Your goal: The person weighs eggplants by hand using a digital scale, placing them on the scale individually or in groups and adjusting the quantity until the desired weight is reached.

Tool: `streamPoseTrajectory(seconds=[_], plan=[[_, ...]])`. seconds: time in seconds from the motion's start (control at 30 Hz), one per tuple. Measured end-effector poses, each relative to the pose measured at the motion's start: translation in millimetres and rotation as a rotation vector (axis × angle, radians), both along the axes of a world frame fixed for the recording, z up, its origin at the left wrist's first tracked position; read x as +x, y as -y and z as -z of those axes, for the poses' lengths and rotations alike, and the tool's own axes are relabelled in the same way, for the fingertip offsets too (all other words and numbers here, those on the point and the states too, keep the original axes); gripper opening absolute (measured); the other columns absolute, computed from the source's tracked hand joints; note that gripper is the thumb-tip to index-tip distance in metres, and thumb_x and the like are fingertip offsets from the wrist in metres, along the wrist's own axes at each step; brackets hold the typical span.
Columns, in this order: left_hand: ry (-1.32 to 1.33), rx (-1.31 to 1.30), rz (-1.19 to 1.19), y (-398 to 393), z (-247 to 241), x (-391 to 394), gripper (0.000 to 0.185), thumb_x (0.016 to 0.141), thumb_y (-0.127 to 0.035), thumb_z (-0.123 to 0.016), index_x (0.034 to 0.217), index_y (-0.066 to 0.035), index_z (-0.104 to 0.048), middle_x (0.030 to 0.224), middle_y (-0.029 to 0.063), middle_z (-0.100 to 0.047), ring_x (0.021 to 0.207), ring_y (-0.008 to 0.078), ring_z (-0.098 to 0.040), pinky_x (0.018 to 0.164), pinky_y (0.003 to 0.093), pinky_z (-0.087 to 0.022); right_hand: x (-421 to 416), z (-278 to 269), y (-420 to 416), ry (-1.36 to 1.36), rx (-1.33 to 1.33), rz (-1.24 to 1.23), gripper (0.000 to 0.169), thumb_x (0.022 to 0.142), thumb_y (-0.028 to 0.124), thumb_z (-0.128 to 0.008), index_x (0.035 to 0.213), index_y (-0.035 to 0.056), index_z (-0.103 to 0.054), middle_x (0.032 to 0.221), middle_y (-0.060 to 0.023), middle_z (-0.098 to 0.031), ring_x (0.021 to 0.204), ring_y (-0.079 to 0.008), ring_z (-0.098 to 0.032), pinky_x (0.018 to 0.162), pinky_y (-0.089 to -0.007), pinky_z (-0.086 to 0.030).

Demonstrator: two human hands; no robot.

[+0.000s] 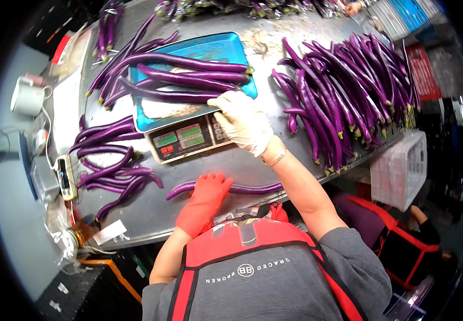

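My left hand (206,200), in a red rubber glove, lies over a single long purple eggplant (255,188) near the table's front edge; its fingers rest on the eggplant, and whether they grip it is unclear. My right hand (241,120), in a pale thin glove, reaches to the stem end of an eggplant (175,95) on the blue tray (219,46), with the fingertips at that end. Several eggplants lie crosswise on this tray, which sits on a digital scale (187,138) with lit green displays.
A large pile of eggplants (336,88) covers the table's right side. Smaller groups (111,172) lie at the left, and wrapped ones (247,8) along the far edge. A white crate (400,168) stands off the right edge. Other people are at the far right and top right.
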State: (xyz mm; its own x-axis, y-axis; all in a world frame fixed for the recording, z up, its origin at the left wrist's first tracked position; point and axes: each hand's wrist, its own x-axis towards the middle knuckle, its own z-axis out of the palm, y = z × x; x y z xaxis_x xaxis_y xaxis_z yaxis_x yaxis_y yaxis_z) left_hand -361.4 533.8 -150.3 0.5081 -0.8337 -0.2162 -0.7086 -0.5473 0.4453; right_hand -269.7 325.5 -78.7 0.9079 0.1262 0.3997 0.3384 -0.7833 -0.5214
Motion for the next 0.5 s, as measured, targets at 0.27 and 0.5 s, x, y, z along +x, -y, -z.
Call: streamPoseTrajectory(seconds=[0.27,0.5], plan=[[0.297,-0.606,-0.380,8.1,-35.2,79.5,0.035,0.080,0.001,-0.070,0.114,-0.008,-0.067,0.107,0.0124,-0.070,0.099,0.0347,-0.066,0.085,0.0430,-0.053,-111.4,41.0,150.2,-0.091,-0.375,0.690,0.040,0.084,0.014,-0.069,0.123,0.0092,-0.061,0.108,-0.0115,-0.063,0.101,-0.0328,-0.058,0.086,-0.0456,-0.048],[0.641,-0.219,-0.342,1.3,-39.3,188.1,0.053,0.081,-0.005,-0.071,0.133,-0.013,-0.060,0.128,0.0097,-0.063,0.120,0.0320,-0.058,0.101,0.0425,-0.047,-146.2,61.2,203.3,-0.274,0.639,0.625,0.043,0.096,0.011,-0.066,0.137,0.0038,-0.055,0.097,-0.0022,-0.066,0.073,-0.0119,-0.058,0.064,-0.0262,-0.047]])
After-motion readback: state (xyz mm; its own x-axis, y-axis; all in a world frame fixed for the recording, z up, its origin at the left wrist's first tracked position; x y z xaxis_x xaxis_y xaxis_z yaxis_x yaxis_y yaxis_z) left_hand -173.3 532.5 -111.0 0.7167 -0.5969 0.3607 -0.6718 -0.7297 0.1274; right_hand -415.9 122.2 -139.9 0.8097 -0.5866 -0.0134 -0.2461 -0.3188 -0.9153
